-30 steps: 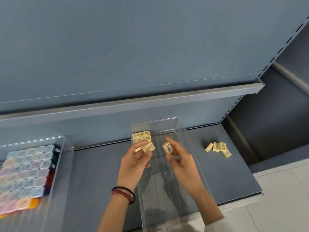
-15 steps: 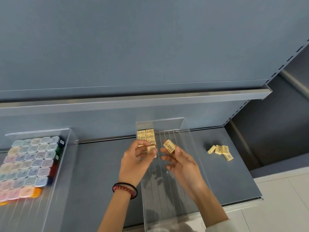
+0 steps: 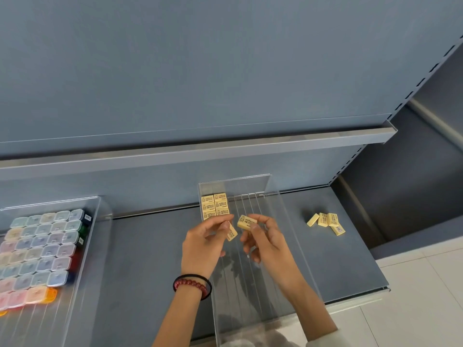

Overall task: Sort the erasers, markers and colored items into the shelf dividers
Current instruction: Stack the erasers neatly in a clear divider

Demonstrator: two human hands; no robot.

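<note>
1. Grey-blue metal shelf deck (image 3: 150, 246) fills the lower half of the view; white floor tiles (image 3: 421, 284) show at lower right.
2. Nearest the camera, two bare forearms reach in. The left wrist carries a red bead bracelet (image 3: 190, 284) with a black band beside it.
3. Clear divider tray (image 3: 250, 309) — long and narrow, running from the deck's front edge to the back wall — lies under both hands. Thin ribs run along its floor.
4. Left hand (image 3: 203, 244): fingers curled, pinching the left-hand eraser (image 3: 232, 233), a cream block held above the tray's left part.
5. Right hand (image 3: 270, 246): thumb and fingertips grip the right-hand eraser (image 3: 246, 222), printed face up. It is close beside the other; whether the two touch cannot be told.
6. Side tray (image 3: 100, 216): a second clear tray at the left edge, holding rows of small clear-lidded colour cases (image 3: 37, 249). Pale tints lie farther back, pink and orange nearest.
7. Loose erasers (image 3: 327, 221) — four cream blocks clustered on the bare deck, right of the divider tray and apart from it.
8. Stored erasers (image 3: 215, 206): two columns of three, packed into the divider tray's far left corner, print uppermost.
9. Upper shelf (image 3: 200, 152): its metal front edge overhangs the back of the deck.
</note>
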